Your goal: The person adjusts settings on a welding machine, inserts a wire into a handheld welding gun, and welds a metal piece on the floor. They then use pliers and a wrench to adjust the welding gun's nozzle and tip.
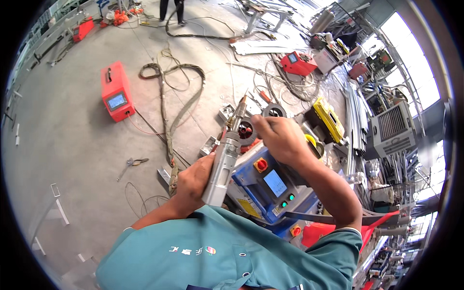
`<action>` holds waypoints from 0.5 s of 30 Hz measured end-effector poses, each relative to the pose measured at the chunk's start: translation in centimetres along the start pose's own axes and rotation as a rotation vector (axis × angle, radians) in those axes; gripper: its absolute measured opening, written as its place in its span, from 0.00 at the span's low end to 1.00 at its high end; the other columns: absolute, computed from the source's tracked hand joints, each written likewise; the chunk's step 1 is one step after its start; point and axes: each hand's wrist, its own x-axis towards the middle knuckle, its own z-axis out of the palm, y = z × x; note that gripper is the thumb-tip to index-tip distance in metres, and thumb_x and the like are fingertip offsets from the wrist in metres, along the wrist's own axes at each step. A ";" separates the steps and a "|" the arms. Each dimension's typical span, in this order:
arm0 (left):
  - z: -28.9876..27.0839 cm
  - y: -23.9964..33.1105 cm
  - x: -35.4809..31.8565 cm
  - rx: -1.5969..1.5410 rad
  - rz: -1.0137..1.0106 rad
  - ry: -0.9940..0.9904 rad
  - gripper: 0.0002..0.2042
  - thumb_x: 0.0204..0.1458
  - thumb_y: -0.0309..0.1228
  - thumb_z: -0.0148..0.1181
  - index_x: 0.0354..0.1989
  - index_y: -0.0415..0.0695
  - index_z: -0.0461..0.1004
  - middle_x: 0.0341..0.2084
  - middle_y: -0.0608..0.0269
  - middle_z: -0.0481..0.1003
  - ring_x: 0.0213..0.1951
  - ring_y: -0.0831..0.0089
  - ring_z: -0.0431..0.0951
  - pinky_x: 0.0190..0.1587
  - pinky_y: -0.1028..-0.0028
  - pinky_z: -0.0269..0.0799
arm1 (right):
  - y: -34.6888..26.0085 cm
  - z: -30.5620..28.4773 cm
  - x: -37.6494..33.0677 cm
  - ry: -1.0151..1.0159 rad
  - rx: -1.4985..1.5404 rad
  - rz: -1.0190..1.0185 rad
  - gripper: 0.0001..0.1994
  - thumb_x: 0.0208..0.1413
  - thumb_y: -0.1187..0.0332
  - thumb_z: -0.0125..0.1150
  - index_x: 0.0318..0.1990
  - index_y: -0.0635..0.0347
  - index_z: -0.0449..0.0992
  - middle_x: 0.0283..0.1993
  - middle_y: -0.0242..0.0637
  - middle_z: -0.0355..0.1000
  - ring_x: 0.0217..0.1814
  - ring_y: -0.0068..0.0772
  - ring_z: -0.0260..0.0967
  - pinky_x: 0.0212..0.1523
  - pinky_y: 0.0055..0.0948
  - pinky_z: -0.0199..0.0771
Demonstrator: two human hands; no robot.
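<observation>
A silver welding torch [226, 162] with a slim brass-coloured tip stands out at a slant in front of my chest, its tip facing away from me. My left hand [195, 179] is closed round the left side of its thick metal body. Just right of the torch's front part, my right hand [280, 137] is raised with curled fingers. What those fingers hold, if anything, is hidden. Below that hand stands a blue machine [256, 188] with a lit screen [275, 182], a red rotary switch [261, 165] and green lit buttons [288, 200].
A red box with a screen [116, 92] stands on the floor at left, with thick cables [166, 116] beside it. Pliers [140, 161] lie nearer me. Wire spools [247, 130], a yellow-and-black case [326, 120] and a grey air cooler [391, 130] are at right. Somebody's legs [172, 9] show far off.
</observation>
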 end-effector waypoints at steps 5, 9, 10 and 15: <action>5.3 -0.1 -2.2 -0.078 0.060 -0.153 0.34 0.47 0.31 0.76 0.60 0.29 0.67 0.43 0.42 0.80 0.37 0.48 0.85 0.36 0.62 0.83 | 2.3 2.5 1.3 0.031 -0.349 0.111 0.34 0.66 0.38 0.48 0.27 0.63 0.83 0.25 0.52 0.77 0.33 0.58 0.78 0.36 0.51 0.75; 7.1 0.4 -2.9 -0.032 0.061 -0.259 0.26 0.52 0.27 0.57 0.59 0.26 0.67 0.48 0.40 0.76 0.39 0.50 0.82 0.40 0.63 0.81 | 6.5 4.3 1.2 0.065 -0.351 0.209 0.37 0.63 0.34 0.50 0.23 0.65 0.82 0.21 0.54 0.75 0.30 0.59 0.77 0.34 0.51 0.74; 7.5 0.4 -2.9 -0.013 0.067 -0.256 0.23 0.53 0.26 0.54 0.58 0.27 0.69 0.48 0.42 0.76 0.37 0.53 0.82 0.38 0.64 0.80 | 7.1 4.4 1.3 0.038 -0.340 0.247 0.38 0.63 0.34 0.50 0.24 0.66 0.82 0.22 0.54 0.75 0.30 0.59 0.77 0.34 0.51 0.75; 9.0 0.7 -3.9 -0.022 0.078 -0.304 0.21 0.53 0.26 0.55 0.56 0.32 0.71 0.46 0.48 0.78 0.35 0.59 0.82 0.35 0.67 0.80 | 11.6 6.6 0.6 0.102 -0.321 0.406 0.43 0.61 0.29 0.48 0.25 0.69 0.82 0.26 0.58 0.76 0.33 0.61 0.78 0.37 0.51 0.76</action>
